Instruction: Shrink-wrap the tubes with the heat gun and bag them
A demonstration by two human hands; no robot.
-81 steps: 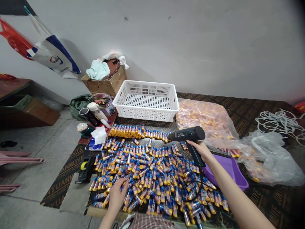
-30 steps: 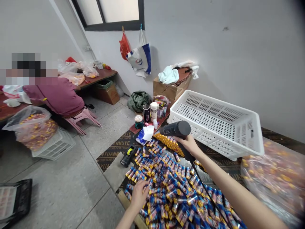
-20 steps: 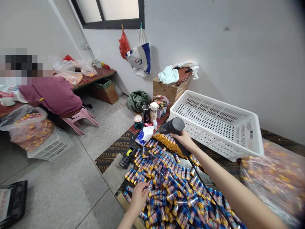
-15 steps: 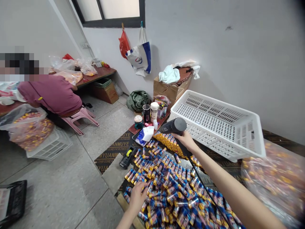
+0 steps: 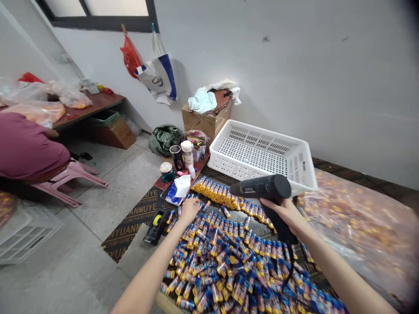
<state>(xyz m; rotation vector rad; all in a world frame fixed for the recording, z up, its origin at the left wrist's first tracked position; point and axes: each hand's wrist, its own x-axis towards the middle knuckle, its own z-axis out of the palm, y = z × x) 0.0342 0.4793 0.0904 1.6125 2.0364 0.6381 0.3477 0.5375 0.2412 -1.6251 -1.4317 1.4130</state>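
My right hand [image 5: 290,216] is closed around the handle of a black hair dryer [image 5: 265,187], its barrel pointing left over the small tubes. A black cord hangs from the handle. My left hand [image 5: 190,210] is low over the far left end of the loose tubes, fingers bent and slightly apart; I cannot make out a tube between them. A large pile of small clear tubes [image 5: 225,261] with blue and yellow ends covers the near work surface. Behind it, more tubes stand packed in a neat row [image 5: 216,192].
A white plastic crate [image 5: 262,172] sits behind the row. Left of the pile lies a black tape dispenser [image 5: 155,226]. Cups, a bottle [image 5: 187,152] and a tissue stand at the back. A large clear bag [image 5: 360,218] lies right. A co-worker [image 5: 29,148] sits far left.
My left hand has moved forward from the near left of the pile to its far end. The hair dryer has turned so its barrel points more to the left. The view has swung right.
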